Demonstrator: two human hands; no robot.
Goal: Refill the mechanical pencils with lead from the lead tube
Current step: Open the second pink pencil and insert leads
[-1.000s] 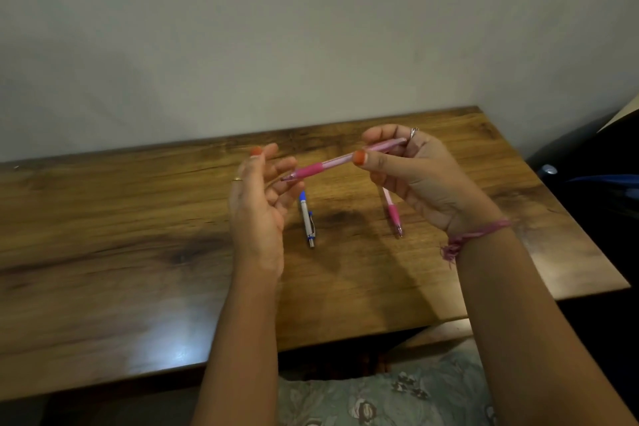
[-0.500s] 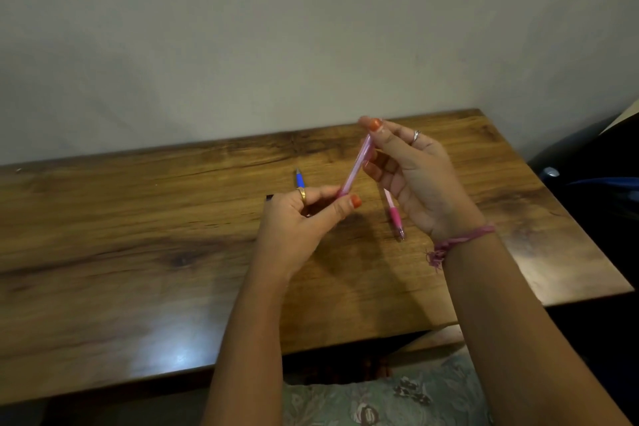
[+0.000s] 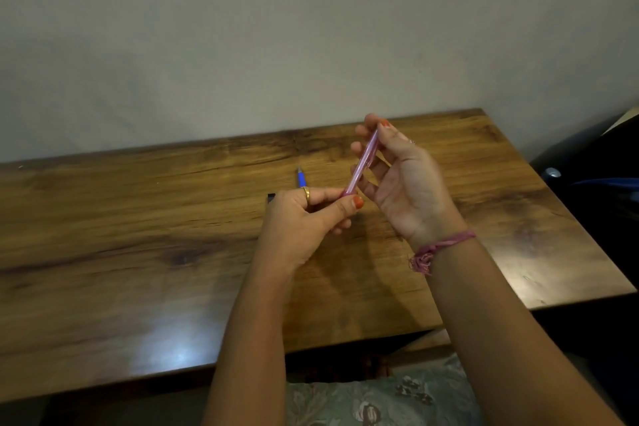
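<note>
I hold a pink mechanical pencil [image 3: 361, 164] tilted steeply above the wooden table [image 3: 138, 235]. My left hand [image 3: 304, 218] pinches its lower end between thumb and fingers. My right hand [image 3: 401, 176] grips its upper end with the fingertips. A blue and silver mechanical pencil [image 3: 301, 178] lies on the table behind my left hand, mostly hidden by it. A small black object [image 3: 270, 197] peeks out at my left hand's far edge. The second pink pencil seen earlier is hidden behind my right hand.
The table stands against a plain wall [image 3: 311, 28]. Its right edge borders a dark area with a blue item [image 3: 608, 183]. Patterned fabric [image 3: 380, 401] lies below the table's front edge.
The pink pencil has swung from nearly level to steeply tilted. My left hand closed on its lower end and moved down over the blue pencil; my right hand now covers the second pink pencil.
</note>
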